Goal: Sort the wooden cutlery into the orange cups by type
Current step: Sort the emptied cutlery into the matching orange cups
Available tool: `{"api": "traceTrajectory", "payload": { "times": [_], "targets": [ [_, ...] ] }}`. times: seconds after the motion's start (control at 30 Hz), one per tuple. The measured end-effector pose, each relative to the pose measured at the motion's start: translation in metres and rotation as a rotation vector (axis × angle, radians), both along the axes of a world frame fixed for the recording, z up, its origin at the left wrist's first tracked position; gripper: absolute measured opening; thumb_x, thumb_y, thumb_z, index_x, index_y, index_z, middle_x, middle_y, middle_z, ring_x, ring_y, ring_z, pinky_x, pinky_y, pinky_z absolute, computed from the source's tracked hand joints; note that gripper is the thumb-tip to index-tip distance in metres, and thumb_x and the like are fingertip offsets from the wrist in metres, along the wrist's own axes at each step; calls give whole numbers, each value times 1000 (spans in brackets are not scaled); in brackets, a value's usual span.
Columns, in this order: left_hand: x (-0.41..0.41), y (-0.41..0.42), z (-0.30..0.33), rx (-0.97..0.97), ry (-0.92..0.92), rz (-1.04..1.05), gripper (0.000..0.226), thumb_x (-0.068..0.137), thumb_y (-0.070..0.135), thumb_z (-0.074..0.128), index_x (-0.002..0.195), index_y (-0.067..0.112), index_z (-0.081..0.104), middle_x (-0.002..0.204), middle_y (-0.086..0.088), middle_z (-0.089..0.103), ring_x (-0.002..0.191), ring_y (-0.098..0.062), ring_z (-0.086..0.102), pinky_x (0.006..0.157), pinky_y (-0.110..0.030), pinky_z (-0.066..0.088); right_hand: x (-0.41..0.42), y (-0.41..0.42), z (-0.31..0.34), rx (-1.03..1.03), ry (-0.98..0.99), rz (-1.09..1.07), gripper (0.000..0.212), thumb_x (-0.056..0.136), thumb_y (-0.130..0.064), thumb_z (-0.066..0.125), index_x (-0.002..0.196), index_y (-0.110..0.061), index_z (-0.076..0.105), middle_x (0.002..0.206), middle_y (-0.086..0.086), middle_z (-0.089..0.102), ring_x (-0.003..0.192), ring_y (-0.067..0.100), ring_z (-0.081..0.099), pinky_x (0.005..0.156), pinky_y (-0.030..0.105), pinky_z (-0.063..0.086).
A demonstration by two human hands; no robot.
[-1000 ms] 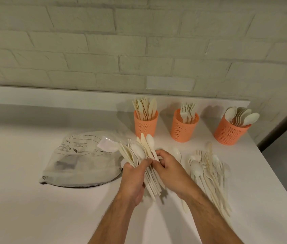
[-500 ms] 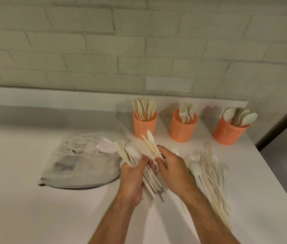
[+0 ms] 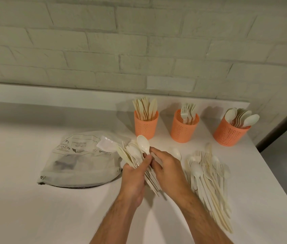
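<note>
My left hand point(image 3: 135, 175) grips a fanned bundle of pale wooden cutlery point(image 3: 130, 154) above the white counter. My right hand point(image 3: 169, 169) pinches the neck of one spoon point(image 3: 143, 146) that sticks up out of that bundle. Three orange perforated cups stand at the back: the left cup point(image 3: 146, 127) holds knives, the middle cup point(image 3: 184, 130) holds forks, the right cup point(image 3: 230, 133) holds spoons. A loose pile of mixed cutlery point(image 3: 208, 175) lies on the counter to the right of my hands. One spoon point(image 3: 177, 153) lies apart, just beyond my right hand.
A crumpled grey plastic bag point(image 3: 75, 161) with printed labels lies left of my hands. The counter point(image 3: 33, 208) ends at a brick wall behind and drops off along its right edge point(image 3: 280, 182).
My right hand has drawn one spoon up from the bundle; its bowl now stands higher than the other pieces. The knives seen fanned beside it earlier have dropped back into the bundle.
</note>
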State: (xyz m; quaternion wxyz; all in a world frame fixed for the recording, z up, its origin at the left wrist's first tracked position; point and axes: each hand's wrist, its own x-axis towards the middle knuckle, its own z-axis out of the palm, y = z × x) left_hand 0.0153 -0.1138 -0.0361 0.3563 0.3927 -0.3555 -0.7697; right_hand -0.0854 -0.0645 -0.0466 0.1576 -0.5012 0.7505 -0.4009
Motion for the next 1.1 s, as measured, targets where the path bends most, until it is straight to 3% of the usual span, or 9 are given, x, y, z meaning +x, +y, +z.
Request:
{"api": "traceTrajectory", "payload": {
  "times": [0.1,0.2,0.3,0.47,0.63,0.8,0.9,1.03,1.1],
  "targets": [
    [1,-5,-4,-61,-60,24,21,91,8,66,112,7,70,101,-14,76,96,-28,73,82,-39,57,0,-5,-5,81,-86,1,34,101,-23,54,134,-30,54,120,-7,65,108,9,62,93,32,54],
    [6,-10,-7,-140,-132,37,17,92,12,66,108,8,71,97,-13,76,93,-28,74,86,-46,58,-5,-6,-2,129,-261,20,15,100,-35,56,111,-26,61,93,-9,69,84,7,66,79,30,55],
    [12,-15,-8,-243,-164,47,14,93,14,65,106,11,70,95,-7,77,93,-22,73,85,-38,57,-12,-5,3,113,-422,-50,26,99,-46,54,87,-23,56,67,-10,55,64,10,53,65,35,44],
    [14,-24,-9,-468,-234,33,8,88,15,72,95,11,72,80,6,73,81,-9,69,76,-20,54,-30,-36,45,-238,-652,-223,43,101,-44,51,64,-22,43,52,-5,35,49,13,35,50,30,33],
    [5,-15,-23,-591,-310,110,13,85,22,72,96,14,70,83,11,74,73,-7,69,73,-27,55,-52,-109,90,-588,-721,-190,48,101,-35,55,54,-28,45,46,-10,36,42,10,31,46,30,25],
    [2,-3,-32,-558,-215,174,13,85,-6,69,90,5,68,80,-1,72,80,-9,68,77,-17,53,-64,-161,105,-705,-630,-173,45,95,-44,57,56,-29,40,52,-4,30,50,16,25,50,39,22],
    [3,-4,-37,-655,-298,183,13,84,-2,72,93,7,68,83,10,73,78,2,66,74,-8,48,-67,-175,87,-565,-489,-260,46,93,-47,59,66,-12,49,57,12,46,54,23,44,52,46,41],
    [5,-7,-52,-710,-386,178,5,85,6,73,88,8,70,79,7,73,76,4,66,72,-9,47,-78,-174,64,-426,-375,-291,24,91,-38,70,92,-14,65,84,-3,67,77,6,61,74,28,52],
    [5,-7,-56,-694,-405,162,8,85,11,73,89,4,71,77,5,74,75,2,68,70,-8,47,-84,-168,66,-441,-376,-247,36,88,-37,74,118,-20,63,116,-7,68,107,2,61,92,13,48]
  ]
}}
